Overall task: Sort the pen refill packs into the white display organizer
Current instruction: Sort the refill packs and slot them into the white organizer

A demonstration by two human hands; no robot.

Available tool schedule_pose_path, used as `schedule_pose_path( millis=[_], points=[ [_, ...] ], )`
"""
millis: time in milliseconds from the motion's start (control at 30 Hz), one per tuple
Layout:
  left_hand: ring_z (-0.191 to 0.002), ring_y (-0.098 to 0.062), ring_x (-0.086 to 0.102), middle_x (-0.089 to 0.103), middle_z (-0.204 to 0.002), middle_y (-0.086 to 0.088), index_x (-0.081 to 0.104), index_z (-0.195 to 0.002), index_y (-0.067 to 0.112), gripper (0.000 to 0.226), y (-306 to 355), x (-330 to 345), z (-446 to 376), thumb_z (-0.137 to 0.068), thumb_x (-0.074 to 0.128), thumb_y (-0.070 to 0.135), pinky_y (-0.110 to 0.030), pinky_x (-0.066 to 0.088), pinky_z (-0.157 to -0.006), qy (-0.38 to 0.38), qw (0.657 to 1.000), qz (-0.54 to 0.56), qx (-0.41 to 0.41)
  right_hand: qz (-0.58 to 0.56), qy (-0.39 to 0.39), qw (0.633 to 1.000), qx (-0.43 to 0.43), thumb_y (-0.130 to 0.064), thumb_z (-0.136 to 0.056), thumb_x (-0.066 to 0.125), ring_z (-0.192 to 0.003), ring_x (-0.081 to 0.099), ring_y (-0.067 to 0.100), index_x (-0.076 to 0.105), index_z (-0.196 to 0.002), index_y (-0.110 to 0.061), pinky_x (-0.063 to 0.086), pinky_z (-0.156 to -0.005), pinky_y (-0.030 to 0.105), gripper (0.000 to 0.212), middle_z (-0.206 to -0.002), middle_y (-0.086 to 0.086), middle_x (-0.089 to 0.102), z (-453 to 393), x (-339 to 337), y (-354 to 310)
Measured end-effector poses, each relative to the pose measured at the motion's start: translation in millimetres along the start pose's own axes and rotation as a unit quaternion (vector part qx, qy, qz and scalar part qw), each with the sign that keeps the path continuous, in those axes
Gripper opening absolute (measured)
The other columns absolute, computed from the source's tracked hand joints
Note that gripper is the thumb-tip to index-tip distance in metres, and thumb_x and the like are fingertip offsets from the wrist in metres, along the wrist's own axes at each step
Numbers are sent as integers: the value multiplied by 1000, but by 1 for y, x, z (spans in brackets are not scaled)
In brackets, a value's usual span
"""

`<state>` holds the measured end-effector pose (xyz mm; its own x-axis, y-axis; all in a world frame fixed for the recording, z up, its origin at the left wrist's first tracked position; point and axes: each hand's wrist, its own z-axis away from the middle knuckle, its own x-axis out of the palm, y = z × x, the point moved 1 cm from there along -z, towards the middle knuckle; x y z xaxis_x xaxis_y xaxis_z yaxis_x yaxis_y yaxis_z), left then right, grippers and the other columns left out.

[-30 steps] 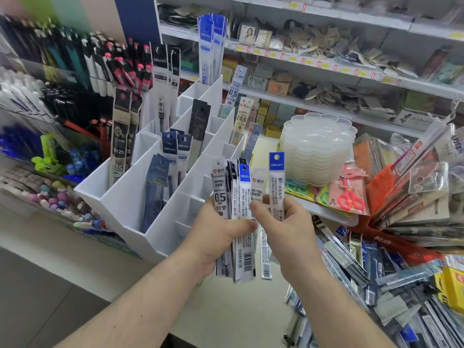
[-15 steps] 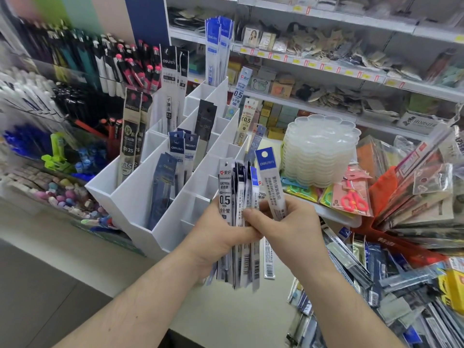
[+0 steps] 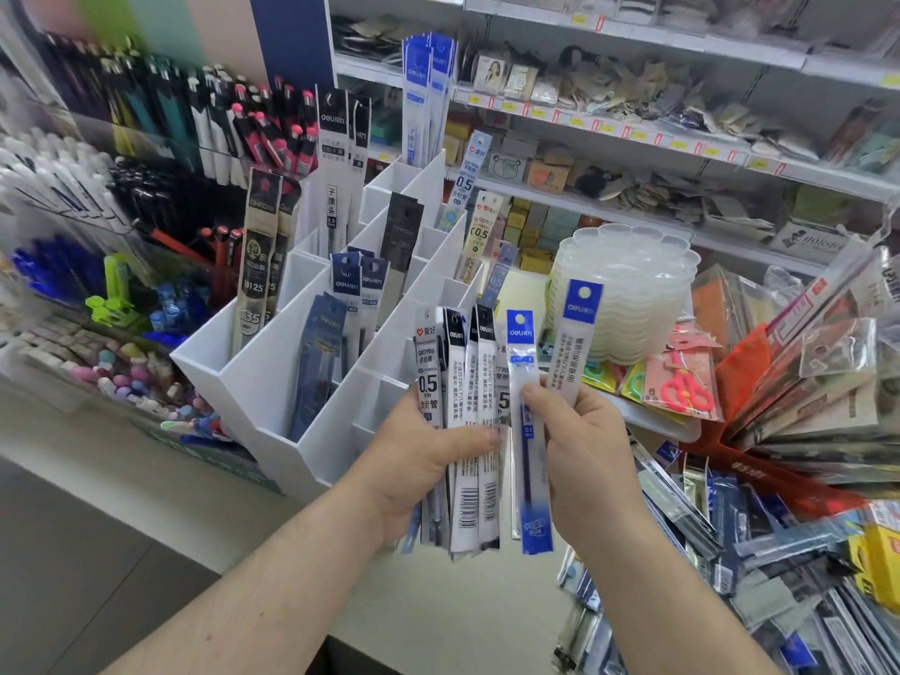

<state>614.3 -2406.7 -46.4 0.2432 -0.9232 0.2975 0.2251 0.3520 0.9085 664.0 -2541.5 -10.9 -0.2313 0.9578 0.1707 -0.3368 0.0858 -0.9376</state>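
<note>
Pen refill packs, long thin plastic ones [image 3: 460, 431], stand in a bunch in my left hand [image 3: 419, 460], with my fingers curled tight around them. Up and to the left of them is the white plastic display organizer with slanted slots [image 3: 272, 382], and some packs already stand in it. My right hand [image 3: 579, 445] pinches two blue-topped refill packs [image 3: 528, 431], just beside the bunch. Farther right lies a messy pile of loose packs [image 3: 730, 552].
</note>
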Motion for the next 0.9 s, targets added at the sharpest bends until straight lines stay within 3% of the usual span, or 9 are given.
schedule_pose_path(
  millis=[100,200,300,367,467,567,633,733,900],
  points=[
    [-97,-35,73,75,-106,-15,62,-117,11,60,1,4,0,-62,85,2,-52,59,-84,9,1000,25,4,-19,9,1000,-6,-13,-99,56,-89,75,28,66,-106,-9,61,-76,47,13,-95,10,77,-2,3,0],
    [-99,-37,72,73,-110,-19,66,-120,11,54,-1,15,2,-70,77,-4,-51,58,-84,-5,999,34,19,-18,43,998,-31,-8,-94,65,-83,73,29,62,-99,-7,61,-77,49,5,-88,14,74,-5,11,6],
    [-94,-37,73,74,-104,-18,66,-117,9,48,-5,18,2,-75,75,-11,-48,60,-76,30,999,13,22,11,70,996,-56,-5,-90,69,-70,65,17,59,-92,-11,58,-71,38,12,-77,7,64,-7,16,13],
    [-91,-36,73,75,-100,-17,65,-116,9,50,-7,16,1,-71,76,-11,-49,60,-76,59,998,2,20,22,45,998,-47,-15,-94,67,-73,68,16,63,-95,-13,59,-70,31,4,-81,3,69,-5,18,13],
    [-89,-34,74,75,-97,-16,64,-113,8,48,-7,17,1,-71,73,-13,-49,61,-79,78,997,1,10,-83,-38,994,54,-45,-103,40,-88,74,23,72,-106,-8,58,-81,39,49,-98,11,76,1,21,10],
    [-89,-36,74,75,-97,-16,62,-114,9,49,-3,12,2,-71,75,-11,-51,60,-79,79,997,24,0,-94,-35,993,59,-18,-101,41,-70,71,18,76,-89,-7,58,-65,33,39,-83,9,73,0,12,7],
    [-91,-36,73,75,-100,-16,59,-116,11,55,-1,6,1,-68,78,-7,-54,59,-81,81,996,35,2,-44,-42,997,48,-3,-99,42,-77,74,23,75,-93,-15,61,-71,43,37,-88,11,76,-1,6,4],
    [-94,-35,73,75,-103,-15,60,-118,12,63,4,2,1,-59,78,4,-55,59,-82,84,996,9,20,16,-54,998,34,-2,-99,53,-88,75,29,67,-113,-15,61,-80,50,23,-98,13,75,1,4,4],
    [-96,-28,73,74,-104,-10,57,-121,12,62,13,-1,2,-64,81,8,-54,59,-83,93,993,-48,58,42,-57,997,37,-8,-94,62,-94,73,36,70,-106,-2,59,-86,52,15,-98,15,76,0,11,4]
  ],
)
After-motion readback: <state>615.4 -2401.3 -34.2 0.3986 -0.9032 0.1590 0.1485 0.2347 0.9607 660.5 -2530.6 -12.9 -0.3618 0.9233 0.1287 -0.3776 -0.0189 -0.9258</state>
